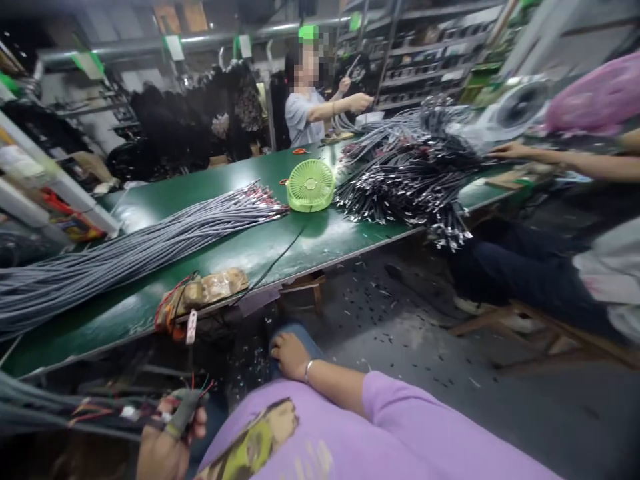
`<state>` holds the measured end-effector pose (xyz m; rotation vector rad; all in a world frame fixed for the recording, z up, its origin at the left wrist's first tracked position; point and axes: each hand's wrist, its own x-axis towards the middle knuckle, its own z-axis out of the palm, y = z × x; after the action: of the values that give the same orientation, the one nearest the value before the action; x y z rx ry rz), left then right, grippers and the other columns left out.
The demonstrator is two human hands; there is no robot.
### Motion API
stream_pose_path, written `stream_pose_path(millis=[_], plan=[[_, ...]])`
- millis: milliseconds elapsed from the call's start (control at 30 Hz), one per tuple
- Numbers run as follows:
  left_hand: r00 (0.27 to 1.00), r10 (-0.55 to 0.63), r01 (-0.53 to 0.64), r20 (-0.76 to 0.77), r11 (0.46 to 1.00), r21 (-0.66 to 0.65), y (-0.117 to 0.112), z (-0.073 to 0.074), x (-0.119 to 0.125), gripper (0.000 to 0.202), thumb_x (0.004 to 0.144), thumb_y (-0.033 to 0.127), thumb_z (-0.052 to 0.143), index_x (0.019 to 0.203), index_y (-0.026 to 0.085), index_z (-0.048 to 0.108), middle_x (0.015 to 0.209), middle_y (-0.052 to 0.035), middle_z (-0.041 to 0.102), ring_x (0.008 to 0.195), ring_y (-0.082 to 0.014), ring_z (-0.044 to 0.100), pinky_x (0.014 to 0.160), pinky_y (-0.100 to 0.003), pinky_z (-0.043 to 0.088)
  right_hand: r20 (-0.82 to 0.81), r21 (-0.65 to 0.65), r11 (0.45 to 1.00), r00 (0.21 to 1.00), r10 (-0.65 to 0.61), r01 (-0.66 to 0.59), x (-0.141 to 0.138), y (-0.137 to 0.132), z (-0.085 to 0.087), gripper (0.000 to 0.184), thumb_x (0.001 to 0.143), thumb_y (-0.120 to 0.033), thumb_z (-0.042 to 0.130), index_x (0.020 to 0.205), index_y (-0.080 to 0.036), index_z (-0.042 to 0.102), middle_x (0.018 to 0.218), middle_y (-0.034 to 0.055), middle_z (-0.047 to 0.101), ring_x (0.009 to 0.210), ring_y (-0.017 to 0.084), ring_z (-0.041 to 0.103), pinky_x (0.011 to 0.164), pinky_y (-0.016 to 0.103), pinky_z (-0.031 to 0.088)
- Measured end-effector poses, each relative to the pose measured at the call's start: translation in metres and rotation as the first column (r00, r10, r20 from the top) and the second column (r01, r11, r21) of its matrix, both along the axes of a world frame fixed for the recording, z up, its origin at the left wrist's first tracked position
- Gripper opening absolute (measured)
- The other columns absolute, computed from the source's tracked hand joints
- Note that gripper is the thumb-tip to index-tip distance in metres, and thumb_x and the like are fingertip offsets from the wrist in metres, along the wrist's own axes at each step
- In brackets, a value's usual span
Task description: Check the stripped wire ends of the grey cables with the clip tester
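**Wire bunch in the left hand, right hand resting on the knee**

From my distant place I look down past the purple shirt (pixel 345 417). Near left, the left hand (pixel 163 447) has its fingers clamped around a bunch of coloured wires (pixel 208 389); these thin red and green tips stick out beyond the grip, below the table edge. A smooth grey piece (pixel 186 408) lies there too, sheath or finger cover, I cannot tell which. I think a good hold here is firm but not crushing, with the tips free and spread. Beside this hand, at left, are blurred grey cables (pixel 30 400).

The right hand (pixel 291 355) rests on blue denim, its fingers bent; whether something is under them, I cannot tell.

Farther, on the glossy green table (pixel 240 250), lie a lumpy brown taped block (pixel 220 285) and a long bundle of grey cords (pixel 135 240), soft and rounded. Then comes a round, ribbed lime fan (pixel 311 185), and to its right a tangled heap (pixel 400 180) with shiny ends. Two co-workers sit beyond, one far, one right.
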<state>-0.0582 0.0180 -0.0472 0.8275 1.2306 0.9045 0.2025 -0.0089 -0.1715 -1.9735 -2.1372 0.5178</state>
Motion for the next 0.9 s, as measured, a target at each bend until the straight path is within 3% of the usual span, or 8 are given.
stream_pose_path(millis=[200,367,500,600,767,900], plan=[[0.999,0.047,-0.049,0.024,0.995,0.088,-0.021,0.015,0.009,0.046,0.037,0.047,0.088,0.059,0.015,0.064,0.049,-0.0035,0.063,0.041,-0.0135,0.054,0.038,-0.022,0.043,0.063,-0.071,0.994,0.994,0.086,-0.082,-0.002,0.003,0.009,0.028,0.086,-0.012,0.046,0.098,-0.015,0.07,0.105,0.015,0.069,0.105,0.025,0.057,0.087,0.037,0.04],[0.996,0.079,-0.082,0.027,0.99,0.118,-0.025,0.025,0.013,0.048,0.039,0.051,0.086,0.059,0.014,0.062,0.047,-0.0034,0.062,0.039,-0.0127,0.052,0.036,-0.021,0.04,0.048,-0.149,0.984,0.993,0.106,-0.098,-0.001,0.005,0.019,0.03,0.084,-0.009,0.045,0.105,-0.013,0.067,0.105,0.016,0.07,0.1,0.022,0.063,0.084,0.032,0.042],[0.997,0.067,-0.07,0.027,0.987,0.146,-0.027,0.029,0.015,0.046,0.043,0.049,0.086,0.058,0.014,0.061,0.047,-0.003,0.061,0.039,-0.0123,0.052,0.036,-0.021,0.041,0.01,-0.251,0.966,0.998,0.058,-0.053,-0.002,0.006,0.023,0.031,0.077,-0.009,0.053,0.104,-0.016,0.068,0.097,0.0142,0.073,0.091,0.025,0.067,0.074,0.031,0.046],[0.998,0.055,-0.059,0.031,0.988,0.145,-0.028,0.03,0.014,0.046,0.043,0.051,0.086,0.058,0.014,0.062,0.047,-0.0025,0.061,0.038,-0.0117,0.051,0.036,-0.021,0.041,-0.042,-0.298,0.955,0.999,-0.006,-0.007,-0.003,-0.009,0.025,0.029,0.073,-0.01,0.058,0.098,-0.017,0.071,0.091,0.0168,0.073,0.086,0.029,0.069,0.068,0.033,0.046],[0.998,0.036,-0.041,0.045,0.992,0.122,-0.029,0.028,0.007,0.046,0.045,0.053,0.085,0.06,0.015,0.063,0.048,-0.0019,0.061,0.04,-0.0118,0.052,0.036,-0.021,0.041,-0.138,-0.301,0.951,0.984,-0.116,0.07,-0.001,-0.048,0.033,0.028,0.082,-0.014,0.046,0.094,-0.02,0.071,0.092,0.0149,0.073,0.085,0.027,0.069,0.066,0.033,0.044],[0.999,-0.001,-0.004,0.043,0.994,0.11,-0.028,0.027,0.006,0.044,0.048,0.05,0.085,0.061,0.014,0.063,0.048,-0.0012,0.06,0.039,-0.011,0.051,0.037,-0.021,0.041,-0.173,-0.319,0.942,0.97,-0.169,0.107,0.0,-0.055,0.042,0.025,0.081,-0.014,0.047,0.092,-0.018,0.069,0.089,0.0149,0.071,0.083,0.027,0.067,0.066,0.033,0.042]])
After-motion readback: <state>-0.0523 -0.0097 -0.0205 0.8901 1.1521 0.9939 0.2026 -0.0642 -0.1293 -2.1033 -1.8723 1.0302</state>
